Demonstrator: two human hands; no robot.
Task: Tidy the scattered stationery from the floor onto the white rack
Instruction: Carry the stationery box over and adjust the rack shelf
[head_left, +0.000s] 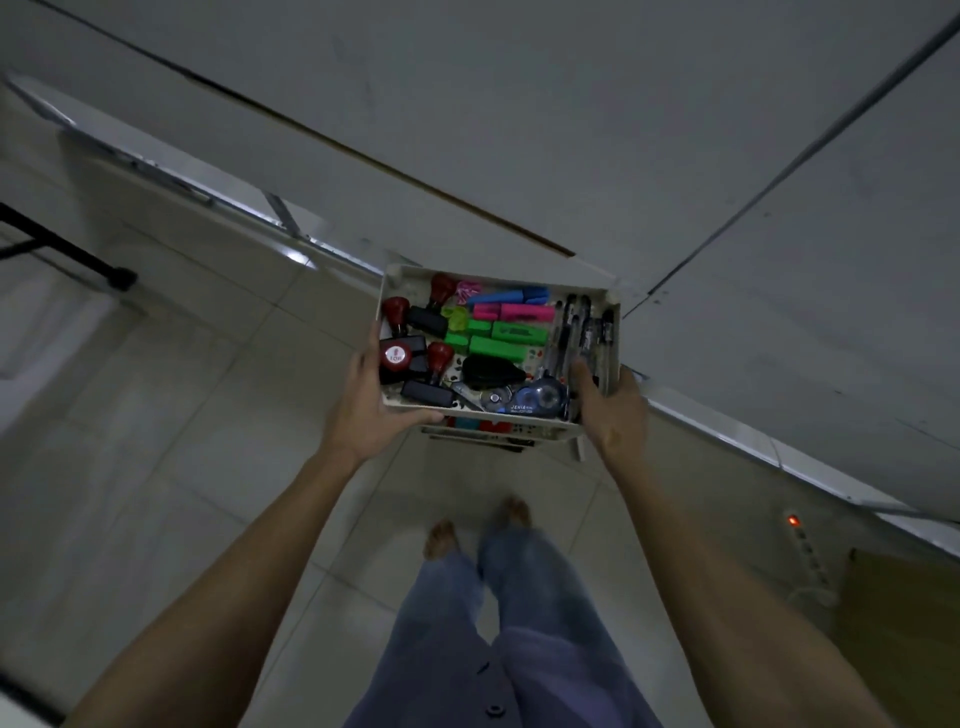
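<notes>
— Stationery tray (498, 418): what's inside?
— Highlighters (506, 332), red-handled stamps (410, 353), black pens (584, 332), a tape dispenser (543, 397).
— Where?
— Atop the white rack, left hand (371, 402) and right hand (610, 410) gripping its sides.

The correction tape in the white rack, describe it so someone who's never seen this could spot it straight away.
Find the white rack held between both hands, the left hand and the right hand. Look along its near edge, toward the right hand. The correction tape lies there: a translucent blue, rounded dispenser showing its inner wheels, unlike the blocky highlighters and slim pens.
</notes>
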